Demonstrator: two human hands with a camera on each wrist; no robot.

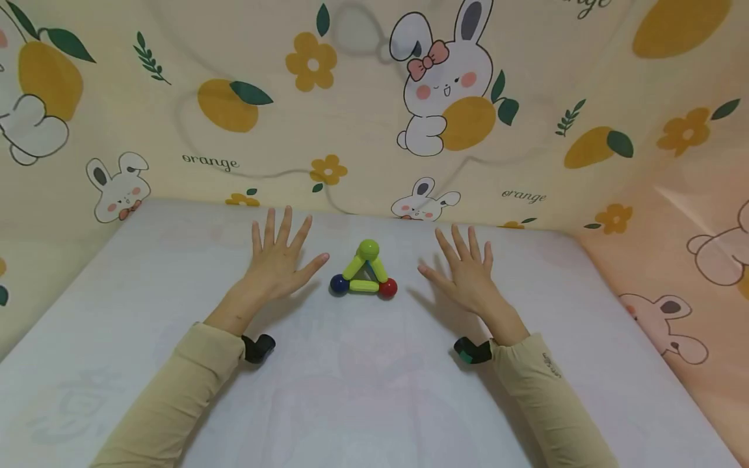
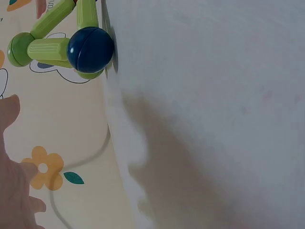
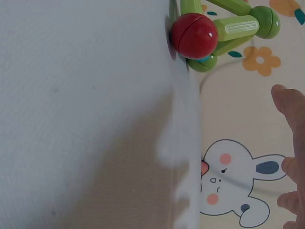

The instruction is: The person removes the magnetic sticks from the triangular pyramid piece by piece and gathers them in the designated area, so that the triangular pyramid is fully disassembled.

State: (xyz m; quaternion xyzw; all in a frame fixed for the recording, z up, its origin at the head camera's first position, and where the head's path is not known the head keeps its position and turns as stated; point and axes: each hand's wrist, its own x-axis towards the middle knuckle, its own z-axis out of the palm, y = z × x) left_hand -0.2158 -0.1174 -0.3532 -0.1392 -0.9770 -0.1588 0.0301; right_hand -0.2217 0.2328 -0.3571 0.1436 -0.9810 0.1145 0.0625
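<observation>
A small pyramid of light-green rods and balls [image 1: 364, 285], apparently a magnetic building toy, stands on the table between the two hands. Its near corners are a dark blue ball [image 2: 90, 50] and a red ball [image 3: 194, 36]. A green ball [image 1: 368, 249] tops it, and a further green ball [image 3: 203, 63] shows low at the back in the wrist views. To its left, the left hand [image 1: 277, 265] is spread palm down, thumb toward the toy. Opposite, the right hand [image 1: 466, 276] is spread likewise. Both hands hold nothing, cast shadows on the table and stand apart from the toy.
A white cloth covers the table [image 1: 363, 390]. Behind it hangs a cream curtain [image 1: 363, 130] printed with rabbits and oranges, which continues along both sides. Each wrist carries a small black camera, one on the left [image 1: 259, 349] and one on the right [image 1: 473, 351].
</observation>
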